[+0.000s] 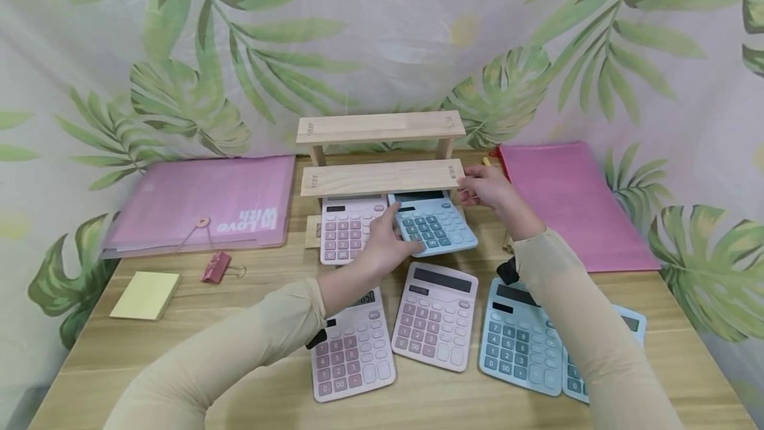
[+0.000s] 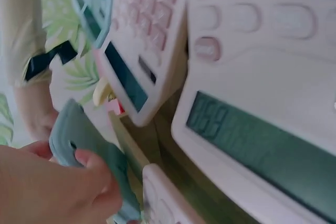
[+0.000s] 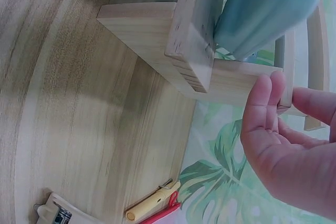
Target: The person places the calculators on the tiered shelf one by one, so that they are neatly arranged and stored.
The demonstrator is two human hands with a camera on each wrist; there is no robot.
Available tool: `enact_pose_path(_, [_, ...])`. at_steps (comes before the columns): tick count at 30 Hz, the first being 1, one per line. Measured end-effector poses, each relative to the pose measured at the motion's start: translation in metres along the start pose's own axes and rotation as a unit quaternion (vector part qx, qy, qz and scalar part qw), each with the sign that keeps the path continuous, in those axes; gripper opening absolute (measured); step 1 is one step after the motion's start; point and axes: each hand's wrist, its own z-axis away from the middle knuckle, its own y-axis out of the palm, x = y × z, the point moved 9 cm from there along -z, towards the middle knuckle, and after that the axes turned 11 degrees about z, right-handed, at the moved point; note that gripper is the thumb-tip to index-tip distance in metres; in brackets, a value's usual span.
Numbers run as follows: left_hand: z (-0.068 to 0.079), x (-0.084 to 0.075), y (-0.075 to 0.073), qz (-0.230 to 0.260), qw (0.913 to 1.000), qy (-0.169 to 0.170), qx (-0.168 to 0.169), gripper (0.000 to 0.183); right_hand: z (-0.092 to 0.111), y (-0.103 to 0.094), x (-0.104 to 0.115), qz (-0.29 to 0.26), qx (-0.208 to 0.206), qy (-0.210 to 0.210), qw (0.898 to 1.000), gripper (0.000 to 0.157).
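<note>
A two-tier wooden shelf rack [image 1: 382, 178] stands at the back middle of the table. My left hand [image 1: 384, 247] grips a blue calculator [image 1: 436, 227] by its left side, thumb over the keys. This calculator is tilted, its top end under the rack's lower board. Beside it a pink calculator [image 1: 341, 231] leans in the rack, partly covered by my left hand. My right hand [image 1: 491, 192] holds the right end of the rack, its fingers at the board's edge in the right wrist view [image 3: 278, 129].
Two pink calculators [image 1: 434, 317] and two blue calculators [image 1: 519, 337] lie in front. A pink document folder [image 1: 203, 198], a red binder clip [image 1: 216, 267] and yellow sticky notes [image 1: 145, 295] lie left. At right is a bright pink folder [image 1: 579, 204].
</note>
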Motion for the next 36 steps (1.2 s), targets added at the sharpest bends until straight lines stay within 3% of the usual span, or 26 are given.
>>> enact_pose_path(3, [0.004,-0.002,0.000,-0.078,0.9954,0.056,-0.006,0.078,-0.001,0.001,-0.001,-0.004,0.002,0.002,1.000,0.051])
enact_pose_path(6, [0.006,-0.003,0.000,-0.146,0.9830,0.111,0.001,0.070,-0.001,0.001,-0.002,-0.010,0.002,0.004,1.000,0.052])
enact_pose_path(9, [0.005,-0.002,0.000,-0.227,0.9606,0.159,0.013,0.068,-0.002,0.001,-0.002,-0.013,0.004,0.003,1.000,0.052])
enact_pose_path(11, [0.005,-0.002,0.002,-0.294,0.9372,0.187,0.022,0.066,-0.002,0.000,-0.002,-0.013,0.004,0.004,1.000,0.052])
enact_pose_path(13, [0.005,-0.003,0.005,-0.362,0.9067,0.214,0.030,0.066,-0.002,0.000,-0.002,-0.012,0.006,0.003,1.000,0.053])
enact_pose_path(19, [0.007,-0.008,0.018,-0.527,0.8014,0.281,0.025,0.068,-0.003,0.001,-0.001,-0.017,0.013,0.002,1.000,0.054])
enact_pose_path(25, [0.012,-0.013,0.032,-0.629,0.6903,0.358,0.006,0.055,-0.003,0.002,0.000,-0.017,0.019,-0.001,1.000,0.054])
enact_pose_path(27, [0.013,-0.015,0.033,-0.643,0.6660,0.379,-0.005,0.053,-0.003,0.002,0.000,-0.018,0.020,-0.002,1.000,0.054])
enact_pose_path(29, [0.013,-0.016,0.033,-0.647,0.6536,0.393,-0.017,0.052,-0.004,0.002,-0.001,-0.021,0.019,-0.001,1.000,0.054])
enact_pose_path(31, [0.013,-0.016,0.031,-0.643,0.6520,0.400,-0.024,0.053,-0.003,0.002,0.000,-0.021,0.018,-0.002,1.000,0.054])
enact_pose_path(34, [0.021,-0.015,0.025,-0.625,0.6702,0.400,-0.021,0.052,-0.002,0.002,-0.001,-0.020,0.016,-0.001,1.000,0.052])
enact_pose_path(36, [0.034,-0.017,0.016,-0.607,0.6908,0.393,-0.019,0.047,-0.001,0.002,-0.001,-0.017,0.017,-0.002,1.000,0.052])
